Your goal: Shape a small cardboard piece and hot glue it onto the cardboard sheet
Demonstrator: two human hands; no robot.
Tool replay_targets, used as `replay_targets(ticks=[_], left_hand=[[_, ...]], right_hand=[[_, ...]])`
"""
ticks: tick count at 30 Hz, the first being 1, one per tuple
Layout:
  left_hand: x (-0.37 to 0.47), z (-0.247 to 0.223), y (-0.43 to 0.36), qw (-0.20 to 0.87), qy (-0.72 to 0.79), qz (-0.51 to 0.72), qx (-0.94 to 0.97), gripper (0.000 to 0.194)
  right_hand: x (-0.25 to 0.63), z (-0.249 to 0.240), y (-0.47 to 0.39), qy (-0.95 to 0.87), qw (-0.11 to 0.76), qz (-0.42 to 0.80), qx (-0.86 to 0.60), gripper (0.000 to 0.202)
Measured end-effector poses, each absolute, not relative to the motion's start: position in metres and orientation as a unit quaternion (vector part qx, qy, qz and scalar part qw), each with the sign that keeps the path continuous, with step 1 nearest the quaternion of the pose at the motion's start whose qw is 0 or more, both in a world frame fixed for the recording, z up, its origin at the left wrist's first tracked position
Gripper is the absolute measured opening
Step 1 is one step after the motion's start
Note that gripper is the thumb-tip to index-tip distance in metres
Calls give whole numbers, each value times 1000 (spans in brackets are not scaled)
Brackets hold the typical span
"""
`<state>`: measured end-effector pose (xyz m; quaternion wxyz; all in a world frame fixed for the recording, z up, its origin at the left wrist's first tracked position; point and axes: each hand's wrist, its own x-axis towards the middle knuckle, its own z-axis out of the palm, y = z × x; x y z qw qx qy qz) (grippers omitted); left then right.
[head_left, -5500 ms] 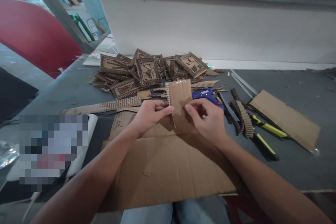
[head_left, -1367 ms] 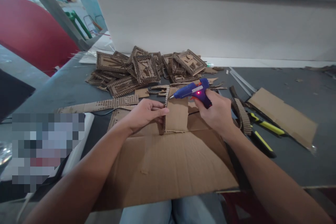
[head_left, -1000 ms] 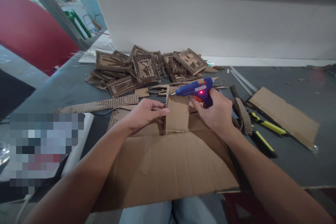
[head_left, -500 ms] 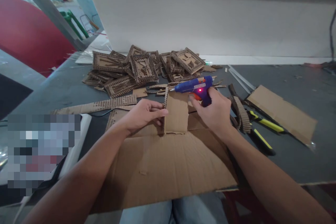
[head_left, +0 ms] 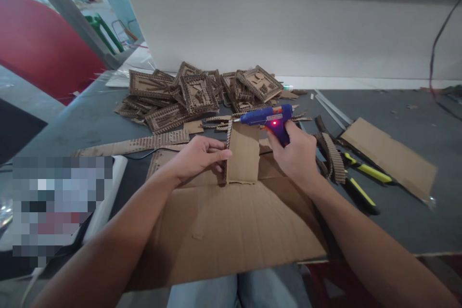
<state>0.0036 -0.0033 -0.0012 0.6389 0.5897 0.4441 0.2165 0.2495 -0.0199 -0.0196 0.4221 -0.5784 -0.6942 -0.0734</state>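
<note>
My right hand [head_left: 298,154] is wrapped round the grip of a blue glue gun [head_left: 267,115] whose red light is lit. Its nozzle points left, at the top left corner of a small rectangular cardboard piece [head_left: 243,154]. Along that piece's left edge runs a corrugated cardboard strip [head_left: 228,137]. My left hand [head_left: 202,156] pinches this left edge between thumb and fingers; some fingertips are hidden behind it. Underneath lies a large cardboard sheet [head_left: 231,231], reaching over my lap.
Behind my hands is a pile of small cardboard frames [head_left: 198,94] with corrugated borders. To the right lie yellow-and-black cutters [head_left: 368,171], a curled corrugated strip [head_left: 334,156], a flat cardboard piece [head_left: 391,159] and clear glue sticks [head_left: 332,108]. A corrugated strip [head_left: 137,143] lies left.
The glue gun's nozzle has shifted slightly left and up toward the piece's top left corner. My left hand keeps its pinch on the edge.
</note>
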Motion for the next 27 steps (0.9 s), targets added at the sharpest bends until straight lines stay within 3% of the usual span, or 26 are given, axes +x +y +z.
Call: replay_targets(ticks=[6, 15, 23, 27], left_hand=[[3, -2, -3, 648, 436, 217, 585, 32], [3, -2, -2, 649, 434, 223, 584, 32], [5, 2, -3, 647, 438, 232, 580, 26], [7, 0, -2, 645, 441, 237, 577, 25]], right_hand=[[244, -21, -20, -680, 431, -75, -588, 24], [251, -18, -22, -712, 403, -86, -569, 8], [246, -21, -24, -710, 416, -97, -560, 16], [247, -21, -25, -719, 408, -102, -553, 9]])
